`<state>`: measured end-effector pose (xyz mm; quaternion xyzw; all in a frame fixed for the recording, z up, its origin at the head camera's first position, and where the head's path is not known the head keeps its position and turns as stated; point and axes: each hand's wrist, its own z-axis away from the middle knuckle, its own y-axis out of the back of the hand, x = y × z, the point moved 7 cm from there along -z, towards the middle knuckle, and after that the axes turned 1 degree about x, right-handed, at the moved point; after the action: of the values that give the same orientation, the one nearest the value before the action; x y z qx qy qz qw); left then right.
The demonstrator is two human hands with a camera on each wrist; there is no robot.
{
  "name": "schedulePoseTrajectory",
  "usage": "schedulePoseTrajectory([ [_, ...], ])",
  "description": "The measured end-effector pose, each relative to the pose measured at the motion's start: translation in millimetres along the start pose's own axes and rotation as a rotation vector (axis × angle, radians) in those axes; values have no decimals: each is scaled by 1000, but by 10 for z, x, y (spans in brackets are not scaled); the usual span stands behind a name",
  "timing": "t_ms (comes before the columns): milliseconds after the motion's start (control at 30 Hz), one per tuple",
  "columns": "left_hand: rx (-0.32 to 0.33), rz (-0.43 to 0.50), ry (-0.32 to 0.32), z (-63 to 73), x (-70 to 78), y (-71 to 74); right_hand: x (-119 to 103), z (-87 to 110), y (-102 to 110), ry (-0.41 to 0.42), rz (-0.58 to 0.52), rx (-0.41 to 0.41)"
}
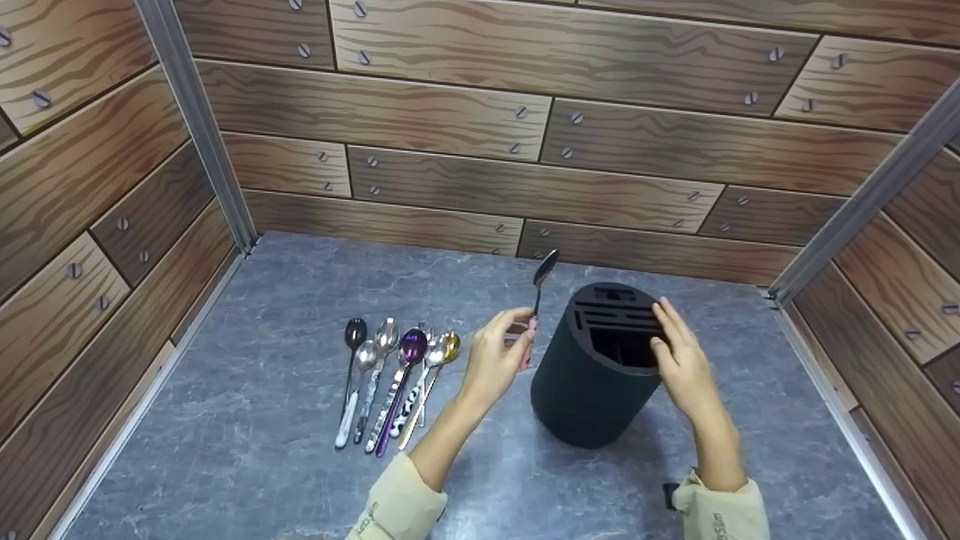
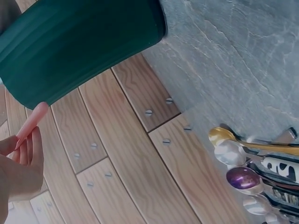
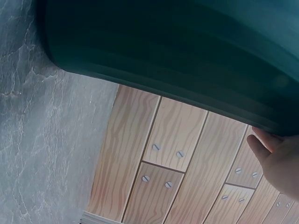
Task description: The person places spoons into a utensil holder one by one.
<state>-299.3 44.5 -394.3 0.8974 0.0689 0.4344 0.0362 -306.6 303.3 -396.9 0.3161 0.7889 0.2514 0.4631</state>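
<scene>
My left hand [image 1: 491, 360] pinches a spoon [image 1: 546, 268] by its pink handle, bowl end up, just left of a dark cylindrical utensil holder [image 1: 589, 401]. In the left wrist view the spoon's pink handle [image 2: 35, 116] shows between thumb and fingers. The holder stands upright; its top has narrow slots and a larger opening. My right hand [image 1: 686, 375] rests on the holder's right rim with fingers extended. In the right wrist view the holder's wall [image 3: 163, 56] fills the upper part, with the fingers of the right hand [image 3: 282, 163] at its edge.
Left of the left hand lies a group of several spoons, among them a purple spoon [image 1: 412, 346], a black spoon [image 1: 355, 334] and a gold spoon [image 1: 451, 346]. Wood-patterned panels [image 1: 450, 90] wall the grey marbled table [image 1: 285, 300] at the back and sides.
</scene>
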Motion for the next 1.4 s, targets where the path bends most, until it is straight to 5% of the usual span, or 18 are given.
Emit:
schedulePoseTrajectory([
  [733,-25,-31,-66,-51,200,-122,2,6,-2,-13,21,-2],
  [1400,-4,71,-115,-180,447,-350,8,3,0,-18,29,5],
])
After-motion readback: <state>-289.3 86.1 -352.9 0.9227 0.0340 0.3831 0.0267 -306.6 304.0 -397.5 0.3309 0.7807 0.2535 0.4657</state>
